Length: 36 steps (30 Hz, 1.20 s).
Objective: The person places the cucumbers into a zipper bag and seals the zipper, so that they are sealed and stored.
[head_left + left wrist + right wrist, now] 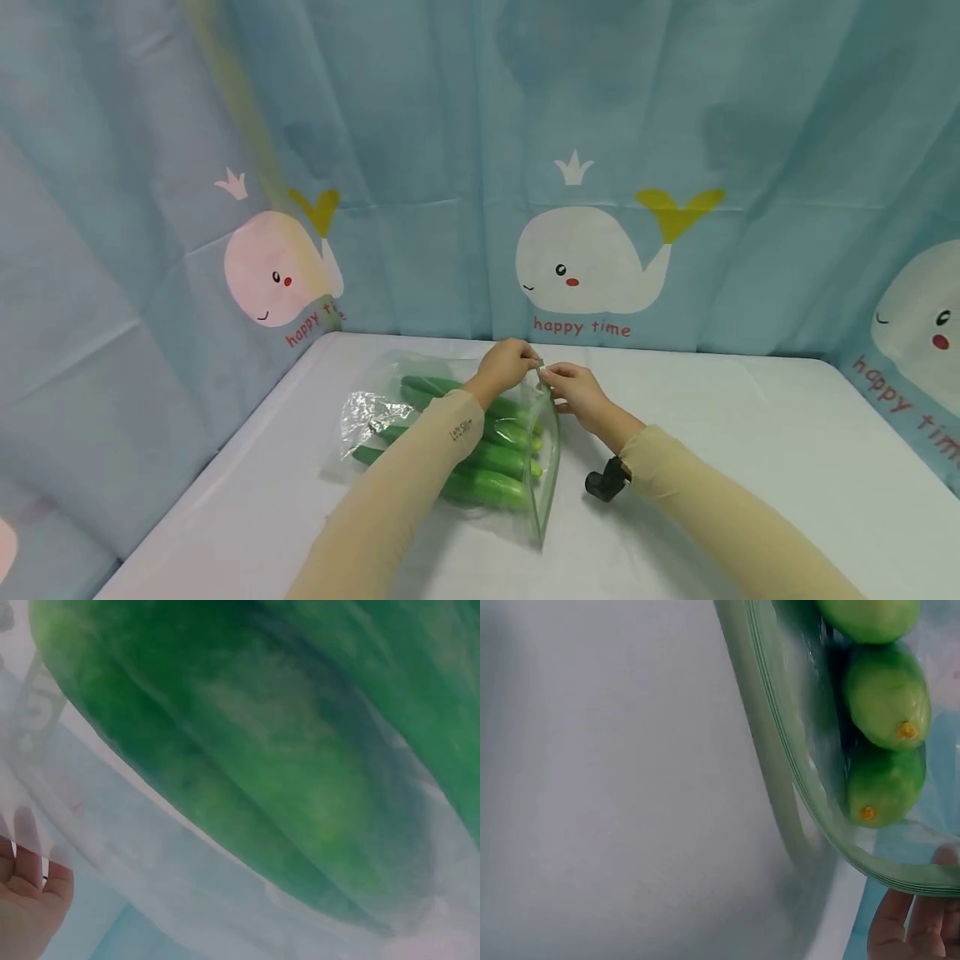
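Note:
A clear zip bag (pixel 360 408) with a green zip strip along its mouth lies on the table. Several green cucumbers (pixel 487 487) are inside, their ends toward the mouth, which gapes on the right. At the far corner of the mouth, my left hand (pixel 506 364) pinches the zip edge. My right hand (pixel 581 393) holds the same edge just right of it, fingers and thumb at the strip. The right wrist view shows the curved green zip strip (pixel 795 765) with my fingers (pixel 926 922) at it. A cucumber (pixel 225 765) behind the film fills the left wrist view.
The white table (pixel 712 425) extends on both sides of the bag. A black wrist device (pixel 607 481) sits under the right forearm. Behind the table hangs a blue curtain (pixel 420 250) printed with whales.

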Available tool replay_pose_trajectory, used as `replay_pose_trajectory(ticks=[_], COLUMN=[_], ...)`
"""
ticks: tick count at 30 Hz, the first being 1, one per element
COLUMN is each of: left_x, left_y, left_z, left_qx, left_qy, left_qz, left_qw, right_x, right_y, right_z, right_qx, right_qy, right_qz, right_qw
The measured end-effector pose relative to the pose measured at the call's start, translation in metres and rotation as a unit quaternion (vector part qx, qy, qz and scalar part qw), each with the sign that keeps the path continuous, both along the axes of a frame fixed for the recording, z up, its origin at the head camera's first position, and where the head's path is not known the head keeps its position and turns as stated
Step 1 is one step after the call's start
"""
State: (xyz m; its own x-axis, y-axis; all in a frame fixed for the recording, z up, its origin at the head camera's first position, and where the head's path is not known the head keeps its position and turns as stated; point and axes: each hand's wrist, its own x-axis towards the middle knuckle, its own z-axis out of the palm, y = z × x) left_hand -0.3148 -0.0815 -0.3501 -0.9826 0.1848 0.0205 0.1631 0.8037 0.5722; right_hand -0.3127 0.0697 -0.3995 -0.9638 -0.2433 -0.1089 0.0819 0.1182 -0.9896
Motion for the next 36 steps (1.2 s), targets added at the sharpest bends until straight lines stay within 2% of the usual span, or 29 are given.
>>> replay_pose_trajectory(ticks=[6, 9, 14, 16, 24, 30, 36], left_x=[-0.002, -0.005, -0.007, -0.007, -0.006, -0.011, -0.015], left_y=[0.003, 0.003, 0.0, -0.001, 0.001, 0.002, 0.003], left_z=[-0.002, -0.004, -0.005, -0.004, -0.005, -0.008, -0.004], left_qx=[-0.001, 0.02, 0.083, 0.097, 0.135, 0.138, 0.129], left_qy=[-0.003, -0.011, -0.016, -0.015, -0.014, -0.011, -0.019], left_qz=[0.01, 0.006, -0.053, -0.066, -0.021, -0.012, -0.007], left_qw=[0.9999, 0.9997, 0.995, 0.993, 0.9906, 0.9904, 0.9914], right_x=[0.006, 0.009, 0.012, 0.012, 0.014, 0.02, 0.025], right_y=[0.0, 0.0, 0.004, 0.005, 0.005, 0.005, 0.007], right_z=[-0.003, -0.003, -0.003, -0.002, 0.001, -0.003, -0.007], right_qx=[-0.01, -0.018, -0.023, -0.015, 0.035, 0.041, 0.046], right_qy=[-0.018, -0.035, -0.05, -0.048, -0.047, -0.064, -0.071], right_qz=[-0.021, -0.023, -0.035, -0.03, -0.024, -0.023, -0.017], right_qw=[1.0, 0.999, 0.998, 0.998, 0.998, 0.997, 0.996])
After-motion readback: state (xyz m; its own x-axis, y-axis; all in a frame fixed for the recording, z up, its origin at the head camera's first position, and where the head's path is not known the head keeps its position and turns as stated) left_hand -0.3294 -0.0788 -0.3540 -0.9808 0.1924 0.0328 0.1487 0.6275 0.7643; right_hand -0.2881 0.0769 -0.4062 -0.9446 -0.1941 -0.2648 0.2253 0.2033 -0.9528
